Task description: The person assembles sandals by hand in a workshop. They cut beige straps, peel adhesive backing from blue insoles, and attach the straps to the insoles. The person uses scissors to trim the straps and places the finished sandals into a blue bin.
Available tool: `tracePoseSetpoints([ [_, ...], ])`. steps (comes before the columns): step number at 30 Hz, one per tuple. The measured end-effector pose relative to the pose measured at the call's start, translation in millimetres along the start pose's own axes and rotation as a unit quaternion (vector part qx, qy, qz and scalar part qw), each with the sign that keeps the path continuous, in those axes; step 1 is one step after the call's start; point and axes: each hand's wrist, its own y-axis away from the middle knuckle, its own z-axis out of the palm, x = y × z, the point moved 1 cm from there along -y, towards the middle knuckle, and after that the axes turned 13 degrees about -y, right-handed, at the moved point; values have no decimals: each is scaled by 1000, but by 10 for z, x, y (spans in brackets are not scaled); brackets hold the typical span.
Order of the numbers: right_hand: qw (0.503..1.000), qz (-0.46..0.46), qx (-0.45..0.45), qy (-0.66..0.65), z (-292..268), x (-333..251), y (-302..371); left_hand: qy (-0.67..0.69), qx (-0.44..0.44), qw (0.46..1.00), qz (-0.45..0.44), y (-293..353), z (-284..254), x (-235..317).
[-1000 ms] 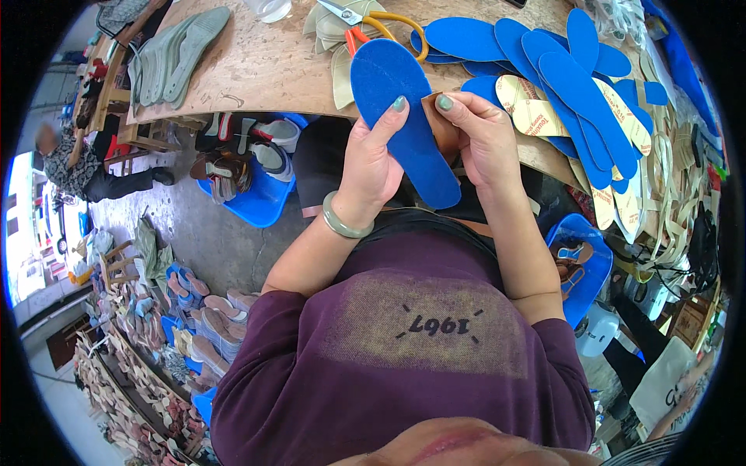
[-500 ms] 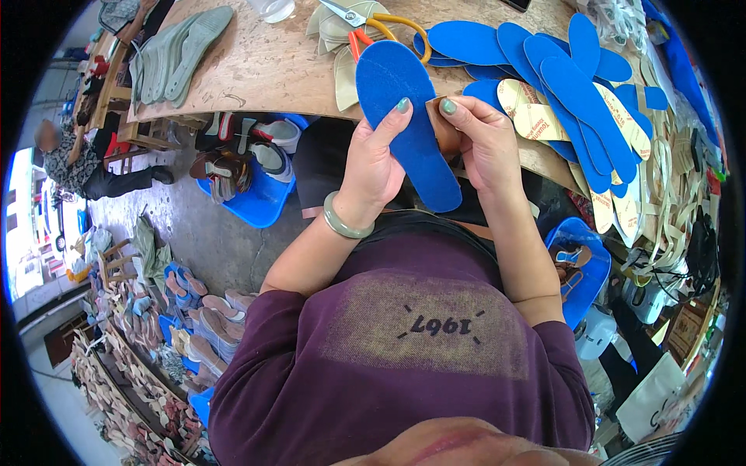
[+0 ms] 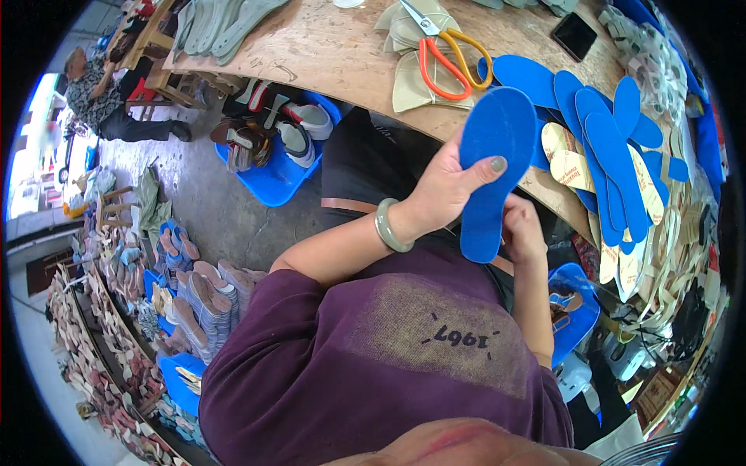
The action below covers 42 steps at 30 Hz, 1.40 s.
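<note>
A scuffed wooden table [image 3: 326, 58] spanned the top. The grey floor [image 3: 233, 225] below it was stained. White daylight glared through an opening [image 3: 48, 128] at far left, near a wooden bench [image 3: 159, 80]; a stool [image 3: 115, 206] stood lower, and a pale wall [image 3: 35, 334] curved beyond.

1 black phone [image 3: 574, 36] lies on a wooden table [image 3: 318, 54]; shoes [image 3: 296, 143] sit in a blue bin [image 3: 268, 185].

Bright, fairly even light fills the view, strongest at far left, where the opening [image 3: 40, 147] burns out to bluish white — shadow darkens the space beneath the plywood workbench [image 3: 334, 58]. The blue insole [image 3: 497, 128] looks sharp; straight edges bow toward the black fisheye border.
</note>
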Motion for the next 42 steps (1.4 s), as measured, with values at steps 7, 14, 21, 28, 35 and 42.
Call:
tracePoseSetpoints([
  [7,975,94,-137,-148,230,-22,-37,-80,-79,993,-29,-51,-56,205],
  [14,974,-47,-125,-181,266,-211,-241,-528,176,818,143,-470,-969,361],
  [21,977,-81,66,187,637,-903,-754,-717,161,678,23,-748,-1313,465],
  [28,887,-79,75,448,874,-1119,-1530,-630,148,762,9,-761,-1610,592],
  [35,979,14,15,203,766,-952,-1593,-640,168,748,-58,-595,-2287,1131],
  [42,986,-88,87,-115,632,-1210,-1311,-768,163,595,170,-749,-1984,1092],
])
